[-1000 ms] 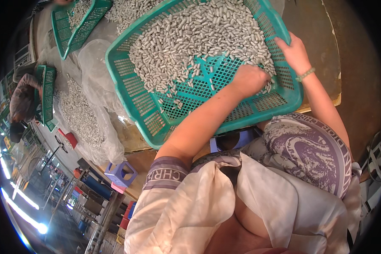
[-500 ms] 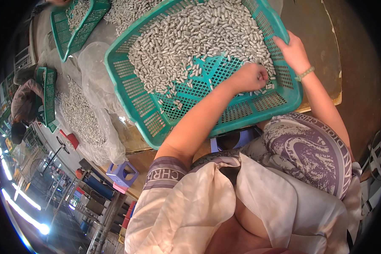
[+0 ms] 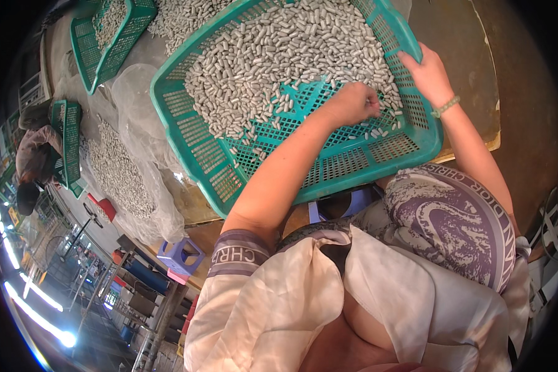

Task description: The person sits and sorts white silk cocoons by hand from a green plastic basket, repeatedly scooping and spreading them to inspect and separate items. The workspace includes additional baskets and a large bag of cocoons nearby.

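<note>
A large green plastic basket [image 3: 347, 164] with slatted walls lies tilted in front of me. Many small grey-white, capsule-shaped pieces [image 3: 285, 53] are heaped over its far and left parts, and the lattice floor shows bare toward me. My left hand [image 3: 355, 103] is over the right part of that floor, fingers curled closed beside a few loose pieces; whatever they may hold is hidden. On the right, my right hand [image 3: 431, 77] grips the basket's rim, its thumb on the inner side. A beaded bracelet [image 3: 446, 106] circles the right wrist.
Another green basket [image 3: 127, 37] with similar pieces stands at the far left. A heap of pieces [image 3: 121, 173] lies on clear plastic sheeting [image 3: 167, 217] to the left. A person [image 3: 37, 149] bends beside a green basket [image 3: 72, 146]. A purple stool [image 3: 181, 255] stands below.
My left hand has moved slightly left and up across the basket floor, uncovering a few loose pieces near the front right. My right hand keeps its grip on the rim.
</note>
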Available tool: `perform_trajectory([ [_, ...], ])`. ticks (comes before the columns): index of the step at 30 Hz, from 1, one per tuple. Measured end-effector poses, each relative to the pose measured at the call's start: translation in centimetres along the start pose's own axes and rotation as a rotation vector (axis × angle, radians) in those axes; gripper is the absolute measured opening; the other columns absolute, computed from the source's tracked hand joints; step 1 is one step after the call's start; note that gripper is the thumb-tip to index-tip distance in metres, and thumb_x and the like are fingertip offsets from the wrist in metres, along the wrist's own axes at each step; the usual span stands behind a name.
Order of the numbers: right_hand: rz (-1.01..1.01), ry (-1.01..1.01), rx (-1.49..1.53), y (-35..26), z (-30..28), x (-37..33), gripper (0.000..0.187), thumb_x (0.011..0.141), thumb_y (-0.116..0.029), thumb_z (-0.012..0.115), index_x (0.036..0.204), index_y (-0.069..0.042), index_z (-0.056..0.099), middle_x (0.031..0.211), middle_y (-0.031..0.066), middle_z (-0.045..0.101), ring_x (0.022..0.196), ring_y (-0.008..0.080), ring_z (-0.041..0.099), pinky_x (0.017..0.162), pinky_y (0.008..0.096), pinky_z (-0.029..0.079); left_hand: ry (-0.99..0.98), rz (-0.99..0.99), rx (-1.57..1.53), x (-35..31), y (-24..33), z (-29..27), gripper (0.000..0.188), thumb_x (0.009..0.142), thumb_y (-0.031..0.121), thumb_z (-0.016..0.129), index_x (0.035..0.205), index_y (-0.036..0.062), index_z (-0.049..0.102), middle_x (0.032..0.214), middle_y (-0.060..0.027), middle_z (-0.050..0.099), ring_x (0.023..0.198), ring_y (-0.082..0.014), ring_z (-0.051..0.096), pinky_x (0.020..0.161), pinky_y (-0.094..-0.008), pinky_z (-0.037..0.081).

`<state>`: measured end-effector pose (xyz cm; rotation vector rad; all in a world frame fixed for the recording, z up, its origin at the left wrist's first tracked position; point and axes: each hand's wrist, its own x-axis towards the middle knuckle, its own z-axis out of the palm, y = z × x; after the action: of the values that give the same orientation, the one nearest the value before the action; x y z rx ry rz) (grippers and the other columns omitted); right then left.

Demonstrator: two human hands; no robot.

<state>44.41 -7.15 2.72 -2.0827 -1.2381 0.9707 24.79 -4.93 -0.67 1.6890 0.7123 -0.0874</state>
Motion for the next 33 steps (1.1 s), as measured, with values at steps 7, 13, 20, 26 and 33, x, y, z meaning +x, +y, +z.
perform_trajectory([
  [7, 0.023, -0.013, 0.020, -0.3, 0.2, 0.2, 0.036, 0.081, -0.029, 0.058, 0.097, 0.003, 0.060, 0.081, 0.0188, 0.064, 0.076, 0.0322, 0.063, 0.071, 0.0384, 0.047, 0.187, 0.147, 0.294, 0.2, 0.1, 2.5, 0.009, 0.068, 0.012, 0.070, 0.074, 0.0068, 0.068, 0.079, -0.0108, 0.064, 0.075, -0.0275, 0.064, 0.068, -0.0377, 0.052],
  [13, 0.040, -0.006, 0.024, 0.0, 0.2, 0.1, 0.035, 0.081, -0.029, 0.058, 0.097, 0.003, 0.060, 0.079, 0.0176, 0.065, 0.074, 0.0307, 0.062, 0.070, 0.0377, 0.047, 0.248, 0.105, 0.430, 0.0, -0.2, 3.1, 0.017, 0.066, 0.017, 0.073, 0.072, 0.0040, 0.064, 0.083, -0.0107, 0.061, 0.074, -0.0289, 0.063, 0.065, -0.0376, 0.052],
  [20, 0.037, -0.022, 0.014, -0.4, 0.1, 0.1, 0.036, 0.081, -0.028, 0.059, 0.098, 0.003, 0.060, 0.080, 0.0178, 0.065, 0.075, 0.0305, 0.063, 0.071, 0.0374, 0.048, 0.281, 0.052, 0.447, 0.3, 0.6, 3.7, 0.017, 0.065, 0.015, 0.073, 0.073, 0.0035, 0.064, 0.084, -0.0113, 0.062, 0.075, -0.0287, 0.064, 0.066, -0.0369, 0.053],
  [26, -0.019, -0.002, 0.023, 0.0, 0.2, 0.2, 0.037, 0.081, -0.028, 0.059, 0.100, 0.003, 0.060, 0.084, 0.0194, 0.065, 0.079, 0.0315, 0.064, 0.073, 0.0372, 0.048, 0.125, -0.032, -0.369, -0.7, -1.2, -0.3, 0.008, 0.069, 0.004, 0.063, 0.076, 0.0032, 0.060, 0.080, -0.0055, 0.061, 0.071, -0.0152, 0.060, 0.066, -0.0302, 0.049],
  [33, 0.022, -0.025, 0.020, -0.1, 0.3, 0.2, 0.037, 0.081, -0.029, 0.058, 0.100, 0.003, 0.059, 0.084, 0.0191, 0.065, 0.079, 0.0316, 0.063, 0.073, 0.0373, 0.048, 0.017, 0.052, 0.128, -3.2, -1.3, -0.3, 0.017, 0.068, 0.010, 0.072, 0.081, 0.0041, 0.061, 0.081, -0.0080, 0.063, 0.074, -0.0201, 0.061, 0.070, -0.0320, 0.049],
])
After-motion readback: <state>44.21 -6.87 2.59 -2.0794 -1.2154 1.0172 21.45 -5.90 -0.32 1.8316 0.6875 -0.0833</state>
